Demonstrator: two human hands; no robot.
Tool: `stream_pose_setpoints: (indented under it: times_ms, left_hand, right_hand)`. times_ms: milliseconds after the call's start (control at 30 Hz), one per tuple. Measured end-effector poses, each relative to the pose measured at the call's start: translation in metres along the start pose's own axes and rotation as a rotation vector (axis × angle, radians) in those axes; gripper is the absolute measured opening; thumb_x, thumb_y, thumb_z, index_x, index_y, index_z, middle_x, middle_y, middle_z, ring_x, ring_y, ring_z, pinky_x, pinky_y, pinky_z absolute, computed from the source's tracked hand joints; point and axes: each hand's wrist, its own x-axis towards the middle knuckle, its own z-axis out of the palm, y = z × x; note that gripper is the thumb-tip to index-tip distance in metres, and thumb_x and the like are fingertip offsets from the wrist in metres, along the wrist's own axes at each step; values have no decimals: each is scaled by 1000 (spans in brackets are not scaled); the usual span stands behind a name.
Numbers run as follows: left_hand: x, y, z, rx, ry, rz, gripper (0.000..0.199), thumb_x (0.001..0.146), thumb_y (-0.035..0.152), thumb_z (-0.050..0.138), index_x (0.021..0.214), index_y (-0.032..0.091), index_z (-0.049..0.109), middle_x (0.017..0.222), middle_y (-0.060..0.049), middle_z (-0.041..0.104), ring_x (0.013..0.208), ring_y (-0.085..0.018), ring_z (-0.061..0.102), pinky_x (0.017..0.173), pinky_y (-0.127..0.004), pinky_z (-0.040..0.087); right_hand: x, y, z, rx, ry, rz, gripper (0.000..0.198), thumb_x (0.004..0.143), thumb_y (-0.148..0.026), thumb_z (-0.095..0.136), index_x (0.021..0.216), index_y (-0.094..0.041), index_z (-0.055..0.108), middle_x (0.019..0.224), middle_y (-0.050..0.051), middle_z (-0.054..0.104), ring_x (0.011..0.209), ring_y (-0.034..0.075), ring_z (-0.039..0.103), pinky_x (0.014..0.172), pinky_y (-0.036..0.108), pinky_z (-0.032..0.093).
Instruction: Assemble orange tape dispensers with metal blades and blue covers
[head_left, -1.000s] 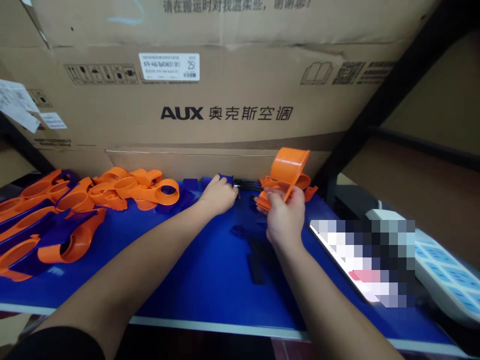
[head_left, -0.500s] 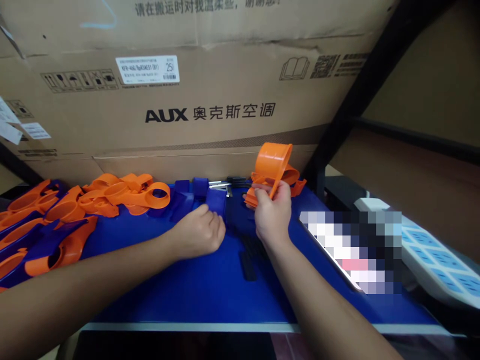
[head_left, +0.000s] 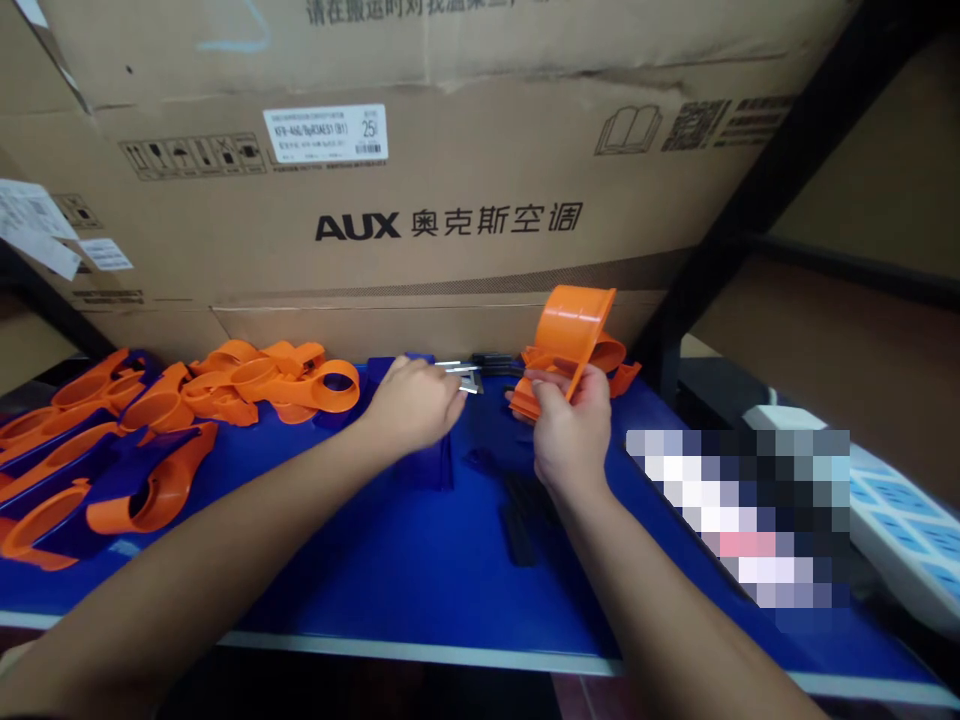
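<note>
My right hand [head_left: 574,425] pinches an orange plastic piece with a wide ring [head_left: 574,325], held upright above the table. More orange pieces [head_left: 611,355] lie just behind it. My left hand [head_left: 416,400] is closed, with its fingers curled down over several blue plastic parts [head_left: 427,465]; what its fingertips grip is hidden. Thin metal tools with black handles [head_left: 491,364] lie beyond the left hand, against the carton. Black strip-like pieces [head_left: 516,530] rest on the table between my forearms.
Orange rings [head_left: 262,378] and joined blue-and-orange assemblies [head_left: 154,490] are heaped on the left of the blue table [head_left: 420,600]. A large carton [head_left: 450,270] stands along the back. To the right are a blurred-out phone-like object [head_left: 739,520] and a white power strip [head_left: 885,510].
My left hand has moved from a fist nearer me to farther back over the blue parts. The right hand still holds the orange piece. The view has shifted slightly left.
</note>
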Motion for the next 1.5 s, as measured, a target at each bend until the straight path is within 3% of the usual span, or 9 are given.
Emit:
stream_pose_setpoints:
  times_ms: [133,233,567,733,1000,1133,1267,1400,1500]
  left_hand:
    - [63,-18,13,0,-104,48,28,98,39,62,109,21,80,105,-15,79,108,-33,68,91,-44,45]
    - [86,-25,29,-2,-200,129,23,90,40,74,108,27,82,104,-10,81,108,-30,70,91,-39,45]
    - [94,-29,42,17,-265,167,24,98,32,59,108,23,79,112,-13,79,110,-28,71,93,-38,46]
    - [89,-27,46,-1,-272,165,24,95,37,65,107,22,79,112,-13,79,109,-28,72,94,-38,48]
    - [88,-25,45,-103,-204,89,23,97,28,57,106,19,76,115,-15,77,115,-30,71,99,-40,50]
    - [93,-34,31,-191,-102,-8,26,101,26,50,115,17,70,122,-16,74,118,-30,69,99,-40,50]
    - [90,-44,23,-304,-6,-100,30,108,26,40,129,15,59,117,-17,75,108,-27,71,92,-36,51]
    - [79,-42,28,-406,52,-128,26,108,27,43,126,16,58,106,-13,76,96,-26,71,85,-36,51]
    - [74,-40,31,-479,128,-146,18,105,23,51,119,18,61,110,-11,75,100,-24,70,87,-34,51]
  right_hand:
    - [1,3,0,-2,-16,12,36,78,-28,65,112,-25,53,100,4,74,72,21,76,55,31,60]
    - [1,5,0,-6,-15,25,36,77,-29,65,111,-24,53,100,4,74,71,21,75,54,30,60]
    - [-2,3,-1,-3,-21,40,37,77,-29,66,111,-24,54,101,4,75,73,23,77,55,31,60]
    - [-3,3,1,2,-17,42,39,76,-29,66,112,-23,54,100,5,75,71,22,76,54,30,59]
    - [-2,6,2,-5,-18,24,36,76,-30,65,110,-23,55,100,4,76,69,20,75,55,29,59]
    - [-2,8,2,1,-37,29,37,76,-30,65,111,-23,55,100,4,76,68,20,76,54,29,58]
    - [-2,10,3,3,-47,31,37,76,-29,66,112,-24,56,99,3,76,66,20,75,52,29,58]
    - [-3,12,3,1,-51,46,38,76,-28,66,113,-23,56,97,2,75,68,21,76,52,28,58]
    - [-2,13,3,2,-56,51,37,76,-27,66,112,-23,56,96,2,75,70,21,77,52,28,59]
